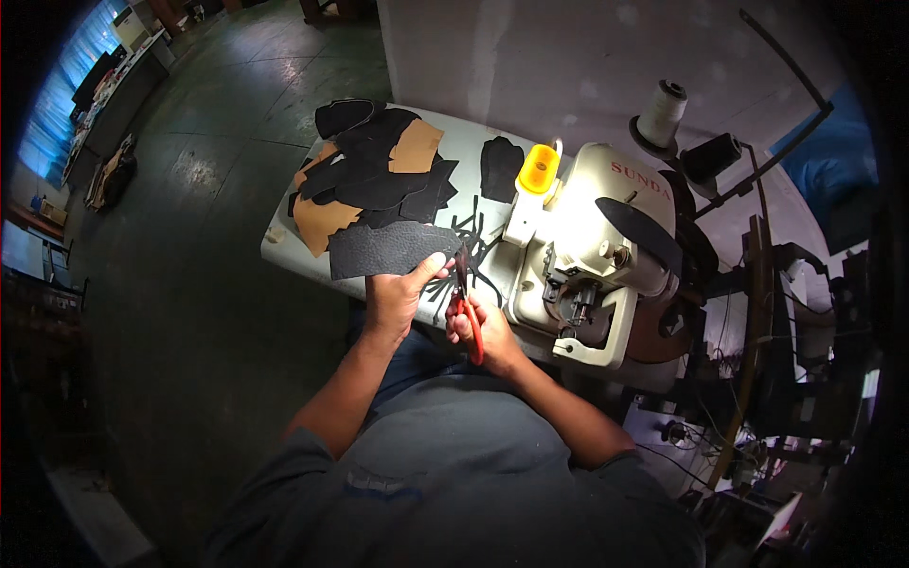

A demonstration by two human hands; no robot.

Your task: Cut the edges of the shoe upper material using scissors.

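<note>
My left hand (398,298) grips a black grained leather piece (383,249) near its right end, thumb on top and fingers beneath. In my right hand (488,327) are red-handled scissors (474,341), blades pointing up and away from me. The blade tips meet the right edge of the leather; whether they are cutting into it I cannot tell. Under and beside the blades lie several thin black strips (488,251) on the white table. Beyond the held piece is a pile of black and tan leather cut pieces (379,170).
A white sewing machine (597,246) with a lit lamp stands right of my hands. An orange-yellow cup (539,168) and another black piece (500,168) are beside it. Thread cones (663,118) stand behind the machine. The white table's (284,248) left edge borders the dark floor.
</note>
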